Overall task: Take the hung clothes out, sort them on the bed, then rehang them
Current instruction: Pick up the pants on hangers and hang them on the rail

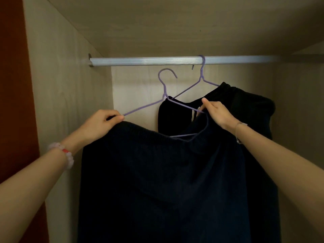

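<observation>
A dark navy garment (157,181) with an elastic waistband hangs from a purple wire hanger (164,88) whose hook is free, just below the silver wardrobe rail (140,60). My left hand (101,122) pinches the hanger's left end together with the waistband. My right hand (214,112) pinches the hanger's right arm and the cloth there. Behind, a second purple hanger (202,74) hooks over the rail and carries a black garment (249,111).
The wardrobe's beige left wall (66,95) and back panel (136,88) close in the space. Its top board (175,23) lies just above the rail. A red-brown surface (14,85) borders the far left. The rail's left stretch holds no hangers.
</observation>
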Tool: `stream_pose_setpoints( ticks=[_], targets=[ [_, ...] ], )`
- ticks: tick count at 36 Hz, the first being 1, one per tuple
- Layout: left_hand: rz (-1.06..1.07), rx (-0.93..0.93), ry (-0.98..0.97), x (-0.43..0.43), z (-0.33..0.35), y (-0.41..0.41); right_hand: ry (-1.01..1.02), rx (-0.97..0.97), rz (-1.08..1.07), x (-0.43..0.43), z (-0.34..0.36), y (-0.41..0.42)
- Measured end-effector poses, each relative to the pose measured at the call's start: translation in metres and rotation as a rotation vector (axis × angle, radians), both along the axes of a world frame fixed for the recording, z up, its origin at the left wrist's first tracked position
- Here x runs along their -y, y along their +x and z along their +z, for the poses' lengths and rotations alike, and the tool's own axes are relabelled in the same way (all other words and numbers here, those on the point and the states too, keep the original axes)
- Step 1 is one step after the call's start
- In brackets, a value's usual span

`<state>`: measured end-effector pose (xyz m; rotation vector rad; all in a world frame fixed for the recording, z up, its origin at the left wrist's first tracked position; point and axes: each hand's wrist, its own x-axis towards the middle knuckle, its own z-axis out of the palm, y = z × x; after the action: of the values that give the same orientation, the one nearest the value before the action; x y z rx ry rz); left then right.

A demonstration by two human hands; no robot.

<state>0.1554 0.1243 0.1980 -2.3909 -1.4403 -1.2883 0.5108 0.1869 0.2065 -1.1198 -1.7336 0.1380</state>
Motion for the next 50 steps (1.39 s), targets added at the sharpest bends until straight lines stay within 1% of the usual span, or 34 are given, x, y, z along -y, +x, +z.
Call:
stream_pose_setpoints(
  ticks=[3, 5, 7, 10, 14, 17, 19, 21, 23, 25, 27, 31, 36, 40, 45, 50],
  targets=[
    [0.076, 0.021, 0.001, 0.013, 0.011, -0.013, -0.059, -0.027, 0.079, -0.004, 0.004, 0.006],
    [0.147, 0.039, 0.027, 0.021, 0.02, -0.02, -0.112, 0.001, 0.113, -0.009, 0.004, 0.008],
    [0.224, 0.034, 0.048, 0.028, 0.028, -0.022, -0.138, 0.053, 0.101, -0.017, 0.003, 0.008],
    [0.353, 0.01, 0.087, 0.037, 0.041, -0.023, -0.08, 0.19, -0.018, -0.02, 0.006, 0.003],
    [0.534, -0.009, 0.125, 0.047, 0.063, -0.027, 0.113, 0.325, -0.166, -0.012, 0.021, 0.005],
    [0.619, 0.011, 0.144, 0.051, 0.084, -0.027, 0.294, 0.371, -0.38, 0.003, 0.036, 0.014],
    [0.676, 0.029, 0.153, 0.049, 0.096, -0.025, 0.379, 0.388, -0.561, 0.011, 0.042, 0.025],
    [0.737, 0.049, 0.174, 0.045, 0.103, -0.022, 0.388, 0.428, -0.727, 0.015, 0.047, 0.04],
    [0.759, 0.086, 0.167, 0.039, 0.105, -0.019, 0.24, 0.414, -0.781, 0.019, 0.049, 0.053],
    [0.778, 0.114, 0.148, 0.031, 0.103, -0.014, 0.046, 0.339, -0.739, 0.027, 0.05, 0.061],
    [0.798, 0.132, 0.114, 0.024, 0.097, -0.009, -0.05, 0.321, -0.704, 0.035, 0.047, 0.065],
    [0.808, 0.167, 0.016, 0.009, 0.08, 0.004, -0.053, 0.329, -0.605, 0.046, 0.044, 0.065],
    [0.84, 0.228, -0.037, -0.004, 0.059, 0.017, -0.139, 0.295, -0.32, 0.052, 0.047, 0.065],
    [0.782, 0.263, -0.055, -0.011, 0.048, 0.01, -0.236, 0.139, -0.042, 0.065, 0.042, 0.058],
    [0.593, 0.254, -0.07, -0.016, 0.04, 0.006, -0.222, 0.03, 0.02, 0.06, 0.032, 0.039],
    [0.506, 0.279, -0.068, -0.013, 0.036, 0.008, -0.216, 0.035, 0.069, 0.058, 0.029, 0.003]
  ],
)
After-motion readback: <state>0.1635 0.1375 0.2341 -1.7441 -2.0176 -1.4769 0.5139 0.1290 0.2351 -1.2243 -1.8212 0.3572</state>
